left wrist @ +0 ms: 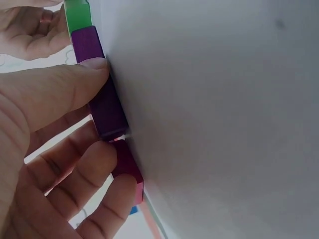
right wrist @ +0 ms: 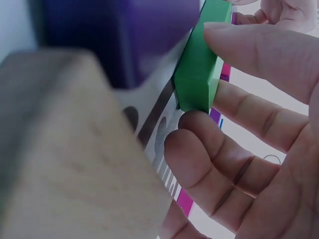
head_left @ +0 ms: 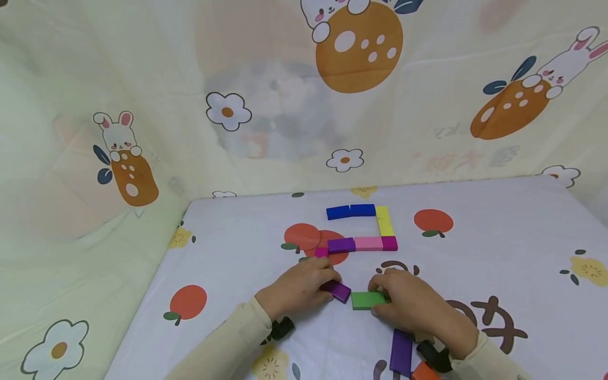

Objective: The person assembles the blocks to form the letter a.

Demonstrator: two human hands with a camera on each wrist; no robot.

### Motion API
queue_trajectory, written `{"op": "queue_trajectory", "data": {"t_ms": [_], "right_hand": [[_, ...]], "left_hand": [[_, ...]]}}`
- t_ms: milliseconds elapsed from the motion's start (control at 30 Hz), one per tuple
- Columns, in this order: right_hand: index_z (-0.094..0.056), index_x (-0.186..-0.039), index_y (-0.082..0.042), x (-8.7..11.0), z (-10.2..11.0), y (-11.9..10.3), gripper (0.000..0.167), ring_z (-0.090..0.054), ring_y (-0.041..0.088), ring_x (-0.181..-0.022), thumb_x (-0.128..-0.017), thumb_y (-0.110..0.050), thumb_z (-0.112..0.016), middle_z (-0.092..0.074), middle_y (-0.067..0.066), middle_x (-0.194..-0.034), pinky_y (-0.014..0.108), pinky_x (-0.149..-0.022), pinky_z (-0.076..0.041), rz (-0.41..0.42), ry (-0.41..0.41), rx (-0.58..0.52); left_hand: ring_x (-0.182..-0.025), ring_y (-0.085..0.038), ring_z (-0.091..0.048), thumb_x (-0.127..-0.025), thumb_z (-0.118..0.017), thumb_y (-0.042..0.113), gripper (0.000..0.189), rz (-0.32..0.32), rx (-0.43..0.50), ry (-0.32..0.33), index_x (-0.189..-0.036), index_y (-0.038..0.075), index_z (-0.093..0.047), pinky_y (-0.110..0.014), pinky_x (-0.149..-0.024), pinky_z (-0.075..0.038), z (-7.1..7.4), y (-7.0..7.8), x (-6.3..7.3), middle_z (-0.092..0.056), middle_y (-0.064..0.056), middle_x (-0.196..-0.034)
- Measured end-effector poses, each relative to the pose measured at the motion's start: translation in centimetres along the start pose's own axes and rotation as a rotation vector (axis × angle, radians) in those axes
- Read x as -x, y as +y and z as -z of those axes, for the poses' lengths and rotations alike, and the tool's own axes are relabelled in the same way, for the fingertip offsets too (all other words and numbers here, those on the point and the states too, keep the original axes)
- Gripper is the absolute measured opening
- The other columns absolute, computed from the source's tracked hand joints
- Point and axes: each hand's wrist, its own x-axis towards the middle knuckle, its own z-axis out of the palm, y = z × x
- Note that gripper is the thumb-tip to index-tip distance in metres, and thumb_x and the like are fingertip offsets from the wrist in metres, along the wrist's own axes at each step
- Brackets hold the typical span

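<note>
Fruit-print tablecloth (head_left: pixel 247 248), both hands over it: R hand (head_left: pixel 410 301) pinching green block (head_left: pixel 364 301), L hand (head_left: pixel 299 285) pinching dk purple block (head_left: pixel 339 291), each thumb vs. fingers. Beyond: bent block row (head_left: pixel 368 243). Green & purple approx. end to end, nr cloth's middle; magenta block (head_left: pixel 321 252), partly hidden, at L fingertips.

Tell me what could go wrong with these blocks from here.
The left grip pinches the dark purple block right beside a magenta block, so it might nudge that askew. The right grip holds the green block at the dark purple one's end; a push could turn either crooked. That grip also sits near the violet block and might bump it.
</note>
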Motion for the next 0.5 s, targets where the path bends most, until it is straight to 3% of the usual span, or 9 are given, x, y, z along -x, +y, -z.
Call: {"op": "queue_trajectory", "data": {"t_ms": [300,500], "right_hand": [[-0.076,-0.111,-0.015,0.02,0.03,0.18,0.029,-0.051,0.016,-0.074,-0.083,-0.012,-0.085,-0.055,-0.001,-0.077,0.034,-0.066,-0.042,-0.036,-0.014,-0.053],[-0.077,-0.112,-0.015,-0.11,-0.06,0.24,0.029,-0.050,0.016,-0.071,-0.084,-0.011,-0.084,-0.054,-0.001,-0.074,0.033,-0.064,-0.040,-0.045,-0.006,-0.062]], "left_hand": [[-0.095,-0.008,-0.059,-0.093,-0.081,0.020,0.030,-0.009,0.012,-0.003,-0.122,0.014,-0.076,-0.018,-0.090,-0.050,0.03,-0.09,0.03,-0.066,0.001,-0.110],[-0.095,-0.009,-0.059,-0.094,-0.080,0.020,0.028,-0.005,0.010,-0.001,-0.121,0.014,-0.076,-0.019,-0.090,-0.050,0.06,-0.15,0.09,-0.066,0.001,-0.110]]}}
